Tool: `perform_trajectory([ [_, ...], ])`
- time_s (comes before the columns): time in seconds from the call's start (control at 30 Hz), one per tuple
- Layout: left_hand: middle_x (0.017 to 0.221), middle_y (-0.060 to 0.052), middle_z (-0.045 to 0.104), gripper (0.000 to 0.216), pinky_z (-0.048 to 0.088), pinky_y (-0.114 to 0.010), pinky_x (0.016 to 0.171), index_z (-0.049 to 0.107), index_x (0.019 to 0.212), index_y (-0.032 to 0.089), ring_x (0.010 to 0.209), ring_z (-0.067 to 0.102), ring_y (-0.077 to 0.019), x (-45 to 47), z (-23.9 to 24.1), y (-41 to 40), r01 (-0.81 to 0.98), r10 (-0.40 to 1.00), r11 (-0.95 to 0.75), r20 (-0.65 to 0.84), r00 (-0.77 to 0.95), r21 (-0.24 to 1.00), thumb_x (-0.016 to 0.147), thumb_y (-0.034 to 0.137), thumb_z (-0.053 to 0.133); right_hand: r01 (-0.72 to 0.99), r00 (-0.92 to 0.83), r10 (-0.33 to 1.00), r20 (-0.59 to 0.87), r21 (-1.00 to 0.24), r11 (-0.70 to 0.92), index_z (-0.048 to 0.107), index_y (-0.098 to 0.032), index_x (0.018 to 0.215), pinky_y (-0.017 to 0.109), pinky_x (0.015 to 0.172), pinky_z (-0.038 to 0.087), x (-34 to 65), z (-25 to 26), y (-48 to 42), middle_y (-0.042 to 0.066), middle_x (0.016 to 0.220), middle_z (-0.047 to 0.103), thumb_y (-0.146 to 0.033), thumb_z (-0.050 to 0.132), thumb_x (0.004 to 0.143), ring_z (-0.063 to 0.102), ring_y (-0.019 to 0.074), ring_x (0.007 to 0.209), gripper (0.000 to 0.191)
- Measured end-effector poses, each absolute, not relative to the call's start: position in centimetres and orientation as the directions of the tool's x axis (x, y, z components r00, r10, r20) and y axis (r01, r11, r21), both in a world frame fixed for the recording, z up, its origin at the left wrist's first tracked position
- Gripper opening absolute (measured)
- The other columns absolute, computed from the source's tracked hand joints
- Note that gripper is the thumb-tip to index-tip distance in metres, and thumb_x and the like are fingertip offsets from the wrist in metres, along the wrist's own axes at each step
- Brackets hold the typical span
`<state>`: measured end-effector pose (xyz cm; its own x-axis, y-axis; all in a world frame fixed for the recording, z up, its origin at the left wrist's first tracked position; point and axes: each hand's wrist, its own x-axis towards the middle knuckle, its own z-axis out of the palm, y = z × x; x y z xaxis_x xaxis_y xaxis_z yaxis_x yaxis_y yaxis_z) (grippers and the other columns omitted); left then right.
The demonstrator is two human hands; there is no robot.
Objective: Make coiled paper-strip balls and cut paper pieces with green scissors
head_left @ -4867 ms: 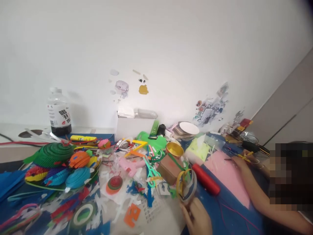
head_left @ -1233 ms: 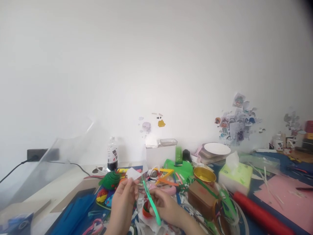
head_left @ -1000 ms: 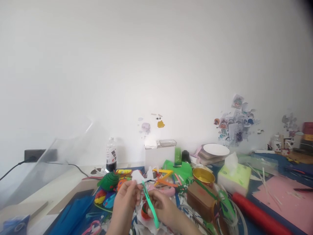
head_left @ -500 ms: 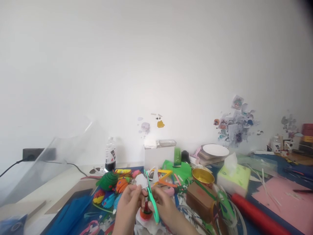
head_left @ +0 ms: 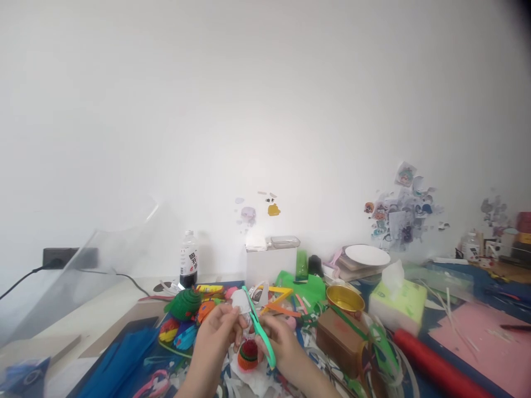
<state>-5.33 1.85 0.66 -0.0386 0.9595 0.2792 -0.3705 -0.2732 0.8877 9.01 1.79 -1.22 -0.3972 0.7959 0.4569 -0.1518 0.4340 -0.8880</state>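
My left hand (head_left: 218, 331) pinches a small white paper piece (head_left: 239, 300) and holds it up over the cluttered table. My right hand (head_left: 282, 340) grips green-handled scissors (head_left: 260, 330), whose blades point up and left at the paper. The two hands are close together, almost touching. Just below them on the table sits a small red and green ridged paper ball (head_left: 248, 355).
Bright paper crafts (head_left: 186, 312) lie left of my hands, a dark drink bottle (head_left: 188, 267) and a white box (head_left: 270, 264) behind. On the right are a gold bowl (head_left: 345, 298), a brown box (head_left: 338, 338), a tissue pack (head_left: 397, 304), a red roll (head_left: 435, 364) and pink sheet (head_left: 489, 338).
About five seconds ago my right hand was low by a tape ring. Over the last second both hands, with paper and scissors, drew together and the scissors turned slightly against the paper.
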Motion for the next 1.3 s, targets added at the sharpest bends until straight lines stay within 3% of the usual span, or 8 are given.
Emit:
perform_trajectory([
  [0.13,0.051,0.003,0.061,0.035,0.029,-0.017,0.033,0.046,0.066,0.018,0.032,0.04,-0.0047,-5.7,0.8,2.2,-0.352,0.96,-0.264,0.281,-0.001,0.898,0.065,0.047,0.066,-0.118,-0.396,0.793,0.463,-0.882,0.456,0.062,-0.015,0.084,0.021,0.044,0.028,9.1,-1.0,1.7,-0.005,0.051,0.047,-0.042,0.063,0.073,0.04,0.0092,0.043,0.029],
  [0.3,0.052,0.004,0.056,0.038,0.032,-0.019,0.036,0.049,0.065,0.019,0.035,0.042,-0.0067,-4.8,0.8,1.6,-0.373,0.966,-0.243,0.257,-0.011,0.895,0.063,0.053,0.065,-0.132,-0.351,0.798,0.49,-0.87,0.476,0.062,-0.017,0.088,0.022,0.048,0.033,8.5,-1.7,2.0,-0.004,0.057,0.047,-0.039,0.062,0.075,0.044,0.0106,0.049,0.026],
  [0.5,0.043,0.009,0.038,0.043,0.027,-0.018,0.039,0.043,0.057,0.02,0.038,0.034,-0.0064,-5.0,-0.2,1.7,-0.051,0.908,-0.408,0.398,-0.132,0.912,0.067,0.059,0.058,-0.112,-0.368,0.791,0.489,-0.867,0.485,0.06,-0.015,0.082,0.021,0.045,0.032,8.0,-2.2,2.2,-0.005,0.053,0.045,-0.038,0.063,0.073,0.041,0.009,0.046,0.025],
  [0.63,0.042,0.007,0.038,0.041,0.028,-0.02,0.042,0.043,0.056,0.021,0.042,0.035,-0.0088,-5.7,0.1,1.9,0.059,0.878,-0.47,0.473,-0.074,0.881,0.071,0.057,0.055,-0.139,-0.373,0.807,0.459,-0.887,0.44,0.059,-0.015,0.079,0.019,0.041,0.029,8.1,-2.3,2.3,-0.005,0.05,0.047,-0.043,0.065,0.07,0.043,0.0089,0.042,0.03],
  [0.8,0.042,0.007,0.039,0.042,0.027,-0.021,0.042,0.042,0.057,0.021,0.04,0.034,-0.0089,-5.9,0.6,1.6,0.082,0.892,-0.451,0.451,0.013,0.889,0.07,0.059,0.054,-0.213,-0.39,0.802,0.453,-0.892,0.4,0.062,-0.014,0.082,0.02,0.041,0.032,8.2,-2.7,3.0,-0.002,0.054,0.051,-0.049,0.067,0.066,0.045,0.0092,0.042,0.039],
  [1.03,0.041,0.008,0.035,0.037,0.023,-0.021,0.041,0.046,0.062,0.02,0.039,0.03,-0.0084,-6.5,1.2,2.0,0.134,0.901,-0.429,0.412,0.139,0.893,0.073,0.055,0.051,-0.074,-0.45,0.787,0.422,-0.896,0.438,0.065,-0.014,0.086,0.021,0.04,0.028,9.3,-2.1,2.9,-0.002,0.049,0.049,-0.055,0.059,0.07,0.041,0.0098,0.041,0.045],
  [1.23,0.045,0.008,0.037,0.036,0.024,-0.021,0.041,0.044,0.06,0.02,0.041,0.031,-0.0079,-7.9,2.1,2.4,0.234,0.884,-0.436,0.365,0.293,0.869,0.076,0.052,0.049,0.031,-0.493,0.794,0.355,-0.905,0.424,0.06,-0.013,0.061,0.02,0.041,0.028,9.9,-0.4,1.9,-0.002,0.047,0.049,-0.054,0.06,0.07,0.041,0.009,0.042,0.042],
  [1.3,0.044,0.009,0.037,0.037,0.025,-0.021,0.041,0.041,0.059,0.02,0.04,0.033,-0.0078,-8.1,1.9,2.8,0.238,0.881,-0.433,0.353,0.314,0.869,0.075,0.052,0.05,0.022,-0.496,0.794,0.351,-0.909,0.416,0.06,-0.013,0.062,0.02,0.041,0.028,9.9,-0.5,2.0,-0.002,0.046,0.048,-0.054,0.061,0.069,0.04,0.0085,0.041,0.042],
])
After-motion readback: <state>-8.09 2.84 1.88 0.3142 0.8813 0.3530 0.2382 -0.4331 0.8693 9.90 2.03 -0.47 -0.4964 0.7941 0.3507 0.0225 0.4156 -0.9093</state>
